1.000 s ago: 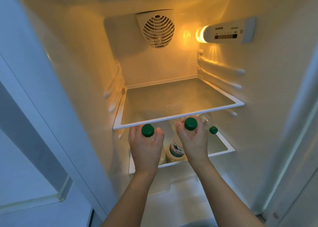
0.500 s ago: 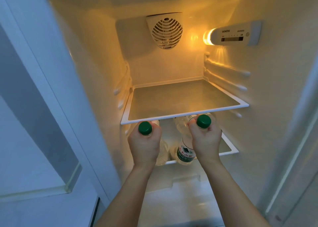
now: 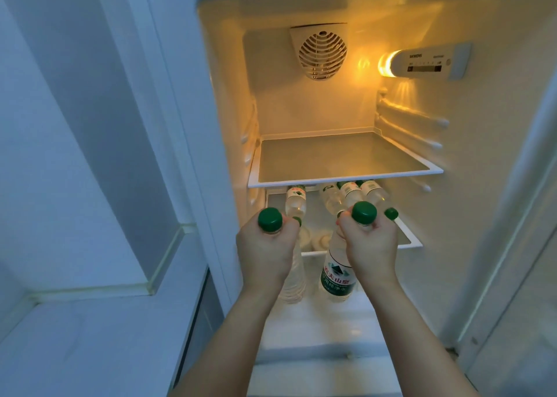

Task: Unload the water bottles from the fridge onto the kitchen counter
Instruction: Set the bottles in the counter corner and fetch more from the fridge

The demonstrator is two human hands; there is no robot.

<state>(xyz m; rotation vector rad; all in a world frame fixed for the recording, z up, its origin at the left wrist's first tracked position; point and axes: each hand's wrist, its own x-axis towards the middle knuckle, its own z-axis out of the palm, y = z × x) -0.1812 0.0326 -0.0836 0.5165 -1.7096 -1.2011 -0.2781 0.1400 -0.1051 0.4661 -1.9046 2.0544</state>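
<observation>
A round slatted fan vent [image 3: 322, 55] sits high on the back wall of the lit compartment. To its right, on the side wall, a white control panel [image 3: 428, 62] carries small printing and a dark display strip, and a lamp [image 3: 384, 64] at its left end glows amber. Below the panel, moulded shelf rails [image 3: 410, 125] run along the right wall, one above another. A glass shelf [image 3: 343, 179] with a white rim spans the compartment. Left of the cabinet stands a pale wall panel [image 3: 126, 125], with a white ledge [image 3: 90, 330] at its foot.
</observation>
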